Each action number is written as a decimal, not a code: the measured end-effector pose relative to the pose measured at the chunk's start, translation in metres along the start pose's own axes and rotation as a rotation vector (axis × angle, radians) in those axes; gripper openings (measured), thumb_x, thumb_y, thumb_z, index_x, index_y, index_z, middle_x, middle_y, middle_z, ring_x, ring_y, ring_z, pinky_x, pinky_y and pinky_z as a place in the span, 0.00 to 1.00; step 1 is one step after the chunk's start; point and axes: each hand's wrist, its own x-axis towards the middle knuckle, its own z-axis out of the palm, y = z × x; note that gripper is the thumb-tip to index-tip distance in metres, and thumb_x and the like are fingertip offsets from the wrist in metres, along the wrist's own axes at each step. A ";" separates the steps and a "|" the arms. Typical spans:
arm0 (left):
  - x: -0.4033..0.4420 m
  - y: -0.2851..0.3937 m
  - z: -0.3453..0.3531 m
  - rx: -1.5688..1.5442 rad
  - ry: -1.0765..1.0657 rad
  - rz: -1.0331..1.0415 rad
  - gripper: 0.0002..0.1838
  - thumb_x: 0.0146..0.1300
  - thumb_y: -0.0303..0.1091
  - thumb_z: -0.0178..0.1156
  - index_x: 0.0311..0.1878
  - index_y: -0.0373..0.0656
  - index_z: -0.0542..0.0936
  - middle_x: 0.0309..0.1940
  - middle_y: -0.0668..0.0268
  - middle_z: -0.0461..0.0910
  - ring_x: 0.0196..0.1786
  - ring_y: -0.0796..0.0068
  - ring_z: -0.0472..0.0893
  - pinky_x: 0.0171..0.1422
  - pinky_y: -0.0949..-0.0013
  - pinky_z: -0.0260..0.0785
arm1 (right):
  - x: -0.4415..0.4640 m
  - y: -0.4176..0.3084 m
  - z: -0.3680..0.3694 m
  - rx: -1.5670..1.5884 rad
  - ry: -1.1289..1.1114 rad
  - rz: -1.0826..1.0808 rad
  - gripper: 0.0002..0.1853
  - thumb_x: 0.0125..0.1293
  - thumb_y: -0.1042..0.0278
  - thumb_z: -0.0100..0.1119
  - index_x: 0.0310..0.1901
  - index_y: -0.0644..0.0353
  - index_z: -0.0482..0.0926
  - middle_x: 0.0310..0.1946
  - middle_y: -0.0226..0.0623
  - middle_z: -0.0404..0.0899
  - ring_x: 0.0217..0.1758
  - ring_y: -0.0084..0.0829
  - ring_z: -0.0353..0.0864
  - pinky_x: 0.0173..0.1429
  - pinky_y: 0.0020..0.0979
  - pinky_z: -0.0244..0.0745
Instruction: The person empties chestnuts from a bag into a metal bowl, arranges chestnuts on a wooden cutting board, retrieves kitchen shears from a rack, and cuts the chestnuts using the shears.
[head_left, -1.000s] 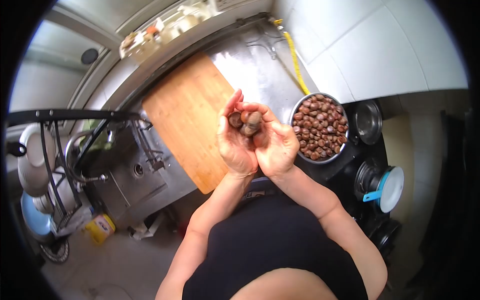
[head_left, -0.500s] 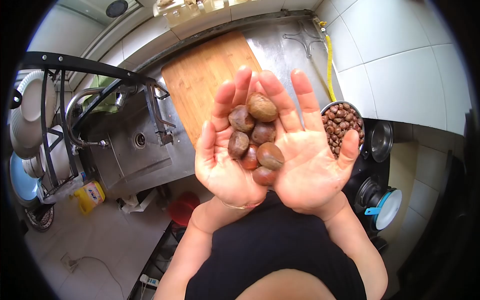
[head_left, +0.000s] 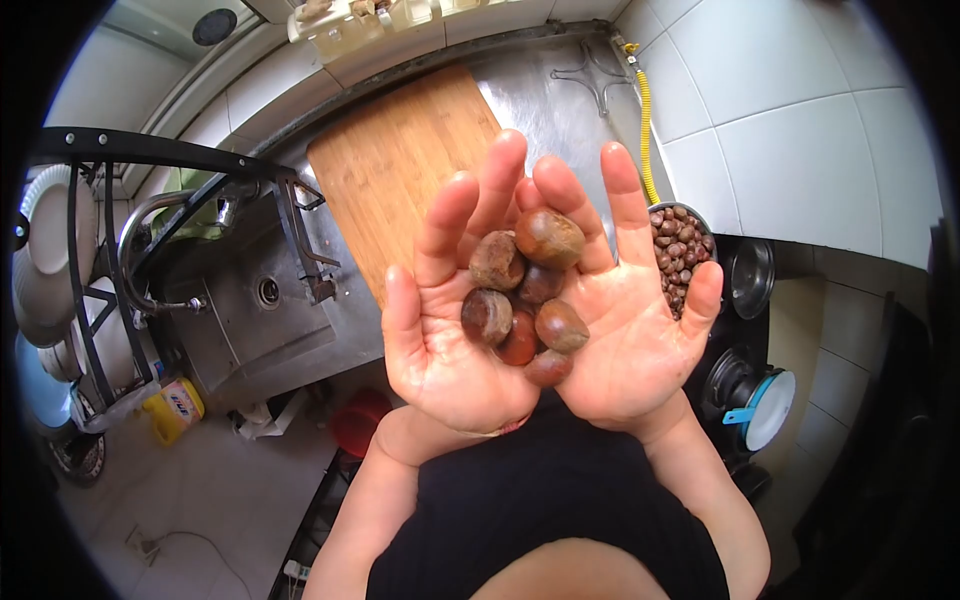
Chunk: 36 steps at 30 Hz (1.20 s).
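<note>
Several brown, glossy chestnuts (head_left: 550,240) lie in a loose heap where my two upturned palms meet. My left hand (head_left: 440,365) cups them from the left, thumb out to the side and fingers slightly curled. On the other side my right hand (head_left: 640,330) supports the heap along its inner edge, its fingers spread and thumb pointing outward. Both hands are raised above the counter, in front of the dark top I wear. Past my right fingers, many more chestnuts (head_left: 682,250) fill a metal-rimmed pot, partly hidden by that hand.
A wooden cutting board (head_left: 395,150) lies on the steel counter beside the sink (head_left: 240,340). At left stands a black dish rack (head_left: 160,146) with plates. A yellow hose (head_left: 645,130) runs along the wall. Lower right is a white pan (head_left: 772,412); a yellow bottle (head_left: 173,410) stands below left.
The chestnuts have shifted and rolled slightly rightward in my palms. My left hand's fingers have drawn inward and tilted. The whole view has moved a little.
</note>
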 end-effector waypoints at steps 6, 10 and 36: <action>0.002 0.000 -0.003 -0.086 -0.022 -0.020 0.29 0.62 0.56 0.29 0.62 0.52 0.58 0.65 0.53 0.46 0.62 0.65 0.58 0.66 0.59 0.46 | 0.003 0.003 0.001 0.013 0.029 -0.038 0.40 0.54 0.35 0.41 0.63 0.50 0.48 0.58 0.43 0.59 0.61 0.39 0.59 0.64 0.42 0.53; 0.003 0.002 -0.003 -0.082 0.003 -0.026 0.30 0.62 0.57 0.28 0.62 0.53 0.57 0.65 0.52 0.46 0.62 0.65 0.58 0.66 0.60 0.47 | 0.004 0.003 -0.002 0.009 0.026 -0.026 0.40 0.54 0.35 0.41 0.63 0.50 0.49 0.55 0.42 0.62 0.59 0.38 0.61 0.63 0.41 0.55; -0.016 -0.071 -0.232 0.131 0.967 -0.280 0.12 0.58 0.41 0.49 0.25 0.46 0.74 0.18 0.70 0.75 0.16 0.82 0.70 0.16 0.81 0.58 | 0.027 0.116 -0.216 -0.500 0.715 0.256 0.32 0.62 0.39 0.31 0.60 0.56 0.56 0.38 0.34 0.73 0.33 0.21 0.71 0.33 0.21 0.67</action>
